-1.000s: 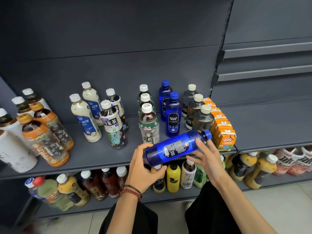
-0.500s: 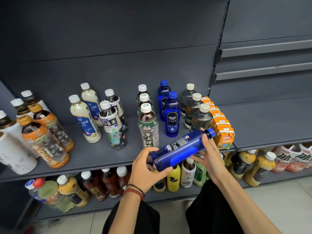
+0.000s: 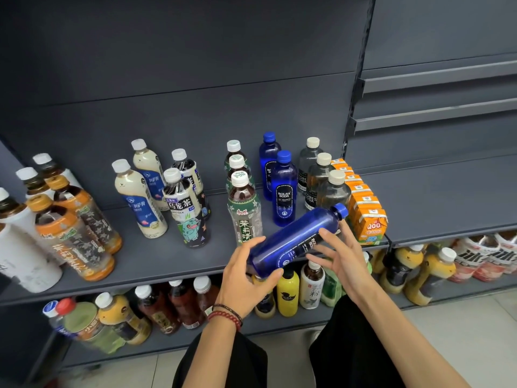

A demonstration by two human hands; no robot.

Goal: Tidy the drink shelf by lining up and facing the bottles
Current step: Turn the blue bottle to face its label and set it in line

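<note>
Blue bottle point(image 3: 296, 239) held tilted over shelf point(image 3: 167, 261).
Left hand point(image 3: 246, 278) grips its base; right hand point(image 3: 344, 259) touches it, fingers straight.

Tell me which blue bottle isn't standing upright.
The held blue bottle, tilted nearly sideways; the front shelf bottle and rear shelf bottle stand upright.

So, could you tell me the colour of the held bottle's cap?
Blue cap, matching its bottle; head view.

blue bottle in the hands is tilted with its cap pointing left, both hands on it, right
Not quite. The head view shows the blue bottle with its cap pointing right, toward the orange cartons. The rest holds: it is tilted, with the left hand and right hand both on it.
</note>
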